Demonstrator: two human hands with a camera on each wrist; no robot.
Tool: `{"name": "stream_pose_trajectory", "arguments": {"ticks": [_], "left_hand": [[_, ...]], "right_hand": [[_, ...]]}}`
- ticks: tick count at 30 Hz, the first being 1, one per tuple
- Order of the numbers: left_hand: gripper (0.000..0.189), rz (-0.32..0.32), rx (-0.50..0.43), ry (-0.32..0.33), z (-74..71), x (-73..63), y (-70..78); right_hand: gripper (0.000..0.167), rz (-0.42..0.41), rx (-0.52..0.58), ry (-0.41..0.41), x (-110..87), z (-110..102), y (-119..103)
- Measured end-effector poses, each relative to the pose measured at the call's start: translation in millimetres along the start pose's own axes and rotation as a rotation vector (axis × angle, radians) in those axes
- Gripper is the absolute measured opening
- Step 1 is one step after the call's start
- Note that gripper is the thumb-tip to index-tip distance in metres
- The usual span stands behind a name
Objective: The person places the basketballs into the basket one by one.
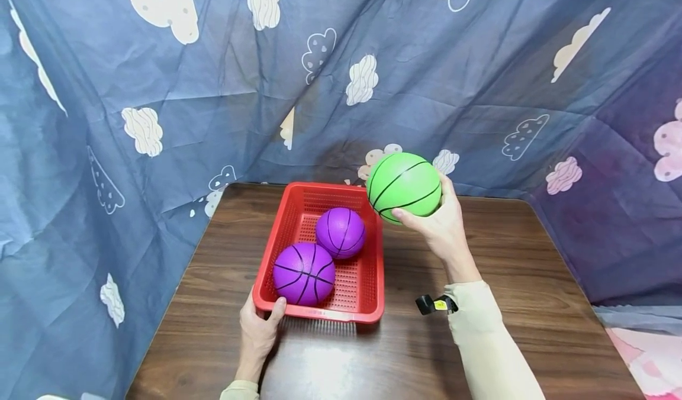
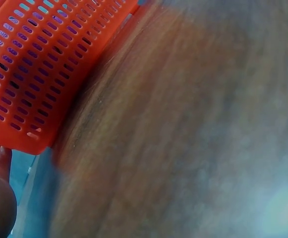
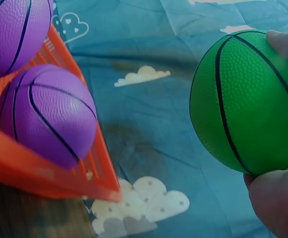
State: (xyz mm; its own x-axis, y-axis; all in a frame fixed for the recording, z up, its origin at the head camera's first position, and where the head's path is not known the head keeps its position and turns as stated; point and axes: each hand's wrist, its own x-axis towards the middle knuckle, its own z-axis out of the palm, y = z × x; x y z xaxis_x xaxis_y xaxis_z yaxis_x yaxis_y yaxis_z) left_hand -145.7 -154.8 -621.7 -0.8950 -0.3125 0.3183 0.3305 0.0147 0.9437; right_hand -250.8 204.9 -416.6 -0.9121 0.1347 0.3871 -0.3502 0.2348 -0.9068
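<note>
My right hand (image 1: 439,225) grips a green ball (image 1: 405,186) with black basketball lines, held up over the basket's far right corner in the head view. In the right wrist view, thumb and fingers wrap the same green ball (image 3: 245,101) from the right. A red plastic basket (image 1: 377,270) with slotted walls stands on the table. Two purple balls lie in it: the nearer purple ball (image 1: 303,274) by the front left corner, the other purple ball (image 1: 341,232) behind it to the right. My left hand (image 1: 258,326) holds the basket's front left corner, thumb over the rim.
The dark wooden table (image 1: 511,305) reaches back to a blue cloth (image 1: 224,92) printed with clouds, hung behind and at both sides. A black wrist camera (image 1: 425,305) is strapped at my right sleeve. Light glares off the table's front.
</note>
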Motion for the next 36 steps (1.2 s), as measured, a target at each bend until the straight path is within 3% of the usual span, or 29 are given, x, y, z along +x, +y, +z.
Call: {"name": "stream_pose_trajectory", "arguments": {"ticks": [19,30,36], "left_hand": [[0.055,-0.006,-0.045,-0.021,-2.1,2.6,-2.6],[0.061,-0.016,-0.043,-0.015,-2.8,1.6,-1.6],[0.06,-0.008,-0.038,-0.019,-2.3,1.9,-3.1]], "right_hand": [[0.105,-0.032,0.099,-0.179,15.4,78.8,4.4],[0.106,0.021,0.05,-0.284,15.1,128.5,13.9],[0.116,0.072,-0.063,-0.333,12.9,151.4,22.2]]}}
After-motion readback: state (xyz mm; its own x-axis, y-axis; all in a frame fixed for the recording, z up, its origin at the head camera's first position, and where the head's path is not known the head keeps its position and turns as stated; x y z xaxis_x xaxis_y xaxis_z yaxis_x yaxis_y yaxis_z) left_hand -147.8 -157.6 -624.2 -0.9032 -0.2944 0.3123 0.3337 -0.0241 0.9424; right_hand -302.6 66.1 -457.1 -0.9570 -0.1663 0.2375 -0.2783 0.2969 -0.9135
